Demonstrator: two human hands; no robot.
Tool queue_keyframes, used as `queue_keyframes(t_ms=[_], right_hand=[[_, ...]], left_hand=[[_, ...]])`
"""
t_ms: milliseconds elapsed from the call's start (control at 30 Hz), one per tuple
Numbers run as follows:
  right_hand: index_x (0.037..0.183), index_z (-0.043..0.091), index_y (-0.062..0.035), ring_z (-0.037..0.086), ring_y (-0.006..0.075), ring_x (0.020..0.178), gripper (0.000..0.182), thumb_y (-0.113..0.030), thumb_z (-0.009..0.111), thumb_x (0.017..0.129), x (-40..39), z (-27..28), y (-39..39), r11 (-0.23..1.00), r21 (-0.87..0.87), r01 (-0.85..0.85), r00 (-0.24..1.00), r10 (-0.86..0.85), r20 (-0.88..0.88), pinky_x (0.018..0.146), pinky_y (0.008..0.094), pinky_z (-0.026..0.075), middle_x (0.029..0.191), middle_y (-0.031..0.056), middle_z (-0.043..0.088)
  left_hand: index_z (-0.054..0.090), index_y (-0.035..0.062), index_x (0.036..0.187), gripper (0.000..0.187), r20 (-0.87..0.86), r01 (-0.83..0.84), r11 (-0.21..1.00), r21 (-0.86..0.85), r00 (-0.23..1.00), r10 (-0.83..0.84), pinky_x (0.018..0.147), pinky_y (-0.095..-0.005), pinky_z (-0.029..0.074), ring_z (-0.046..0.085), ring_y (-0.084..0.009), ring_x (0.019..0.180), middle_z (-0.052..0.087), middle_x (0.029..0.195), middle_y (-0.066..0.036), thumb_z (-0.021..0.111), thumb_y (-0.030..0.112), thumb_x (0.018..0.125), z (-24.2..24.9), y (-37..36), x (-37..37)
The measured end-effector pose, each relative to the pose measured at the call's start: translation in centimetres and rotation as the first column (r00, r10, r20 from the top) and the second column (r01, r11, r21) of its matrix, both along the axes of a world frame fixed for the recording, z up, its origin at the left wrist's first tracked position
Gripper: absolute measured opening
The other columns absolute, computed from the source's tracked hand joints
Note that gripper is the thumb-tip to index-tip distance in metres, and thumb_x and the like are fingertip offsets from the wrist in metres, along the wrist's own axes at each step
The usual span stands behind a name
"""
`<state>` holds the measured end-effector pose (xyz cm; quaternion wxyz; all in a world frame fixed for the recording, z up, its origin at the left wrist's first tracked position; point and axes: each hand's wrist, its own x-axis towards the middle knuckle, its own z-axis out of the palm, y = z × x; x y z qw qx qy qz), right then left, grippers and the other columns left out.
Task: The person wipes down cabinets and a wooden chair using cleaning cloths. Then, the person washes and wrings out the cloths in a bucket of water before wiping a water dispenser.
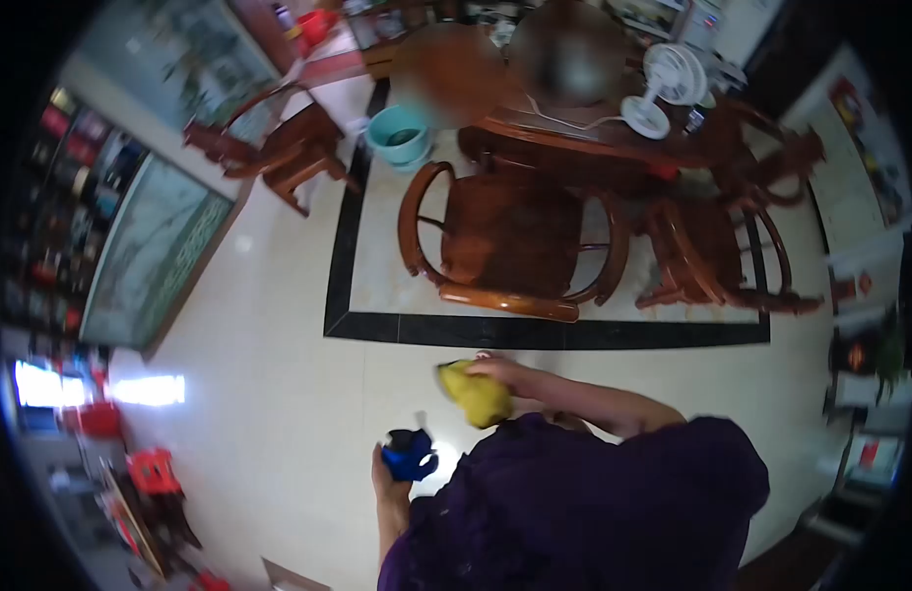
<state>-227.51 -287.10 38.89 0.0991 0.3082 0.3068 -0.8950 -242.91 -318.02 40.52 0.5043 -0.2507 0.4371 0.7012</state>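
Near the bottom centre, my left hand (387, 475) is closed round a blue object (409, 455) with a dark top; what it is exactly is too small to tell. Up and to the right of it, my right hand (497, 372) grips a yellow cloth (476, 396), which hangs down from the fingers. The two held things are apart from each other, both above the pale tiled floor (308, 433). A purple garment covers my body below them.
A wooden armchair (510, 231) stands ahead, with more chairs to the right (692, 246) and upper left (298, 148). Behind are a wooden table (594, 143) with a white fan (663, 84), and a turquoise bucket (399, 138). A glass-fronted cabinet (146, 246) lines the left.
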Motion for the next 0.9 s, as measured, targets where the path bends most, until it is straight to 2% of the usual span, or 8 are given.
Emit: queue_keyframes(t_ms=[100, 233, 400, 467, 533, 700, 867, 900], right_hand=[[0.121, 0.061, -0.0009, 0.067, 0.0145, 0.084, 0.042, -0.029, 0.067, 0.090, -10.3, 3.6, -2.4, 0.982, -0.017, -0.187, 0.955, 0.178, -0.238, 0.074, 0.0281, 0.054, 0.101, 0.0075, 0.068], [0.111, 0.063, -0.0008, 0.065, 0.0137, 0.079, 0.046, -0.034, 0.074, 0.081, -20.5, 9.4, -4.5, 0.906, 0.272, -0.324, 0.874, 0.397, -0.281, 0.068, 0.0282, 0.053, 0.090, 0.0043, 0.067], [0.108, 0.062, -0.0014, 0.061, 0.0133, 0.075, 0.041, -0.030, 0.072, 0.082, -27.7, 9.1, -3.7, 0.873, 0.408, -0.268, 0.868, 0.402, -0.290, 0.066, 0.0281, 0.050, 0.087, 0.0037, 0.065], [0.108, 0.062, -0.0006, 0.060, 0.0135, 0.076, 0.036, -0.026, 0.069, 0.083, -28.6, 9.5, -1.1, 0.915, 0.344, -0.209, 0.943, 0.282, -0.179, 0.068, 0.0277, 0.050, 0.089, 0.0038, 0.064], [0.115, 0.061, -0.0016, 0.063, 0.0151, 0.084, 0.036, -0.020, 0.066, 0.085, -30.6, 1.0, 0.2, 0.817, 0.572, -0.079, 0.964, 0.209, -0.165, 0.074, 0.0286, 0.051, 0.097, 0.0062, 0.066], [0.133, 0.053, -0.0026, 0.066, 0.0184, 0.083, 0.048, -0.012, 0.060, 0.087, -30.8, -7.9, 6.5, 0.853, 0.437, 0.287, 0.932, -0.353, 0.078, 0.074, 0.0326, 0.054, 0.099, 0.0102, 0.066], [0.120, 0.060, 0.0006, 0.063, 0.0160, 0.086, 0.036, -0.013, 0.058, 0.087, -30.4, -10.6, 9.2, 0.764, 0.643, 0.049, 0.812, -0.405, 0.420, 0.072, 0.0311, 0.052, 0.099, 0.0096, 0.066], [0.116, 0.061, 0.0008, 0.063, 0.0168, 0.081, 0.033, -0.013, 0.059, 0.086, -30.8, -10.8, 9.2, 0.790, 0.574, 0.217, 0.781, -0.493, 0.384, 0.069, 0.0320, 0.052, 0.096, 0.0095, 0.066]], left_hand=[[0.052, 0.0040, 0.130, 0.053, -0.152, -0.115, 0.950, -0.291, 0.986, 0.072, 0.096, -0.0475, 0.049, 0.063, -0.0311, 0.105, 0.063, 0.118, -0.015, 0.043, 0.045, 0.098, 2.7, -0.9, -3.3], [0.060, 0.0053, 0.122, 0.049, 0.022, -0.127, 0.936, -0.328, 0.990, 0.142, 0.090, -0.0398, 0.052, 0.065, -0.0259, 0.099, 0.067, 0.110, -0.014, 0.056, 0.044, 0.093, 0.0, -5.1, -7.4], [0.064, 0.0051, 0.116, 0.045, -0.135, 0.456, 0.725, -0.516, 0.793, -0.594, 0.086, -0.0366, 0.052, 0.066, -0.0233, 0.095, 0.068, 0.102, -0.012, 0.063, 0.041, 0.089, -0.9, -1.5, -11.9], [0.066, 0.0050, 0.113, 0.043, -0.211, 0.588, 0.545, -0.598, 0.540, -0.815, 0.085, -0.0353, 0.052, 0.066, -0.0223, 0.093, 0.069, 0.099, -0.012, 0.066, 0.039, 0.087, -1.0, 1.2, -15.0], [0.068, 0.0049, 0.111, 0.041, -0.249, 0.593, 0.494, -0.636, 0.449, -0.858, 0.083, -0.0340, 0.053, 0.066, -0.0213, 0.092, 0.070, 0.096, -0.012, 0.068, 0.038, 0.086, -1.0, 3.7, -18.8], [0.073, 0.0051, 0.099, 0.032, -0.380, 0.486, 0.508, -0.711, 0.343, -0.859, 0.074, -0.0303, 0.051, 0.064, -0.0170, 0.081, 0.069, 0.084, -0.008, 0.077, 0.027, 0.077, -1.6, 9.0, -35.2], [0.071, 0.0067, 0.101, 0.032, -0.517, 0.324, 0.562, -0.761, 0.221, -0.827, 0.063, -0.0306, 0.049, 0.061, -0.0160, 0.068, 0.065, 0.074, -0.007, 0.075, 0.029, 0.078, 0.6, 14.3, -51.8], [0.071, 0.0059, 0.102, 0.033, -0.523, 0.331, 0.570, -0.751, 0.228, -0.821, 0.066, -0.0306, 0.049, 0.061, -0.0162, 0.071, 0.066, 0.078, -0.008, 0.073, 0.030, 0.080, 0.5, 15.5, -54.9]])
